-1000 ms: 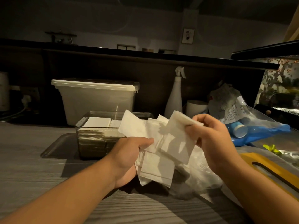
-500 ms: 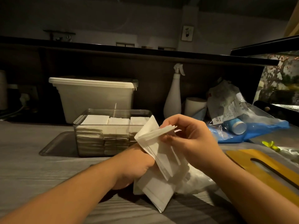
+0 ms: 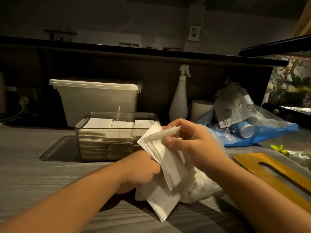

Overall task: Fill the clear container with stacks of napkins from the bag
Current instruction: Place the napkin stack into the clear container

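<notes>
Above the grey counter, both hands gripped one uneven bunch of napkins: the left hand low, the right hand pinching its top. Behind stood the clear container, holding napkin stacks; the bag lay beneath.

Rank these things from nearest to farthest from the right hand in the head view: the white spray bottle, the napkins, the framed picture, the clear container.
1. The napkins: pinched in the right hand itself.
2. The clear container: just to its left.
3. The white spray bottle: farther back, beyond the container.
4. The framed picture: high on the far wall.
</notes>
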Tool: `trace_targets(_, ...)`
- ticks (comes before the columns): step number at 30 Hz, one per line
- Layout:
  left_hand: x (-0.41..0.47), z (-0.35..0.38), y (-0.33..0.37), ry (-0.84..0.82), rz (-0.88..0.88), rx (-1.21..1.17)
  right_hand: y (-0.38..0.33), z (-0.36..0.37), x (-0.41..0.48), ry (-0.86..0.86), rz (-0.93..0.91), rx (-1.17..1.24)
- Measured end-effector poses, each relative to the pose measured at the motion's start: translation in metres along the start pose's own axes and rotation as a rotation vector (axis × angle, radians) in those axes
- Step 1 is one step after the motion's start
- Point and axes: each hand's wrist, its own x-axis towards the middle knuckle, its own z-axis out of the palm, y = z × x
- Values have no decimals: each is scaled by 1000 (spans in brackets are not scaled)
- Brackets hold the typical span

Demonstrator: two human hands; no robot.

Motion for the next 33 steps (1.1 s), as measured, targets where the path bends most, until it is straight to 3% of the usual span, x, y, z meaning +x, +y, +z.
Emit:
trace_targets(4, 1, 0, -2, 7, 18, 5, 0, -1, -1, -33, -14, 29)
trace_targets(12, -1, -9, 1, -225, 152, -251, 4, -12, 1, 289, -135, 56)
trace_targets(14, 0, -12, 3, -176, 211, -290, 2, -22, 1, 405, -142, 121)
trace_targets(17, 0, -18, 9, 24, 260, -396, -1, -37, 2, 496, -73, 294)
trace_targets(21, 2, -25, 12, 197, 270, -555, -6, -36, 0, 212, -4, 534)
trace_targets(24, 3, -22, 10, 208, 267, -636, -3, -21, -3, 45, 10, 450)
trace_targets(33, 7, -12, 8, 192, 237, -734, 6, 3, -2, 202, 143, 338)
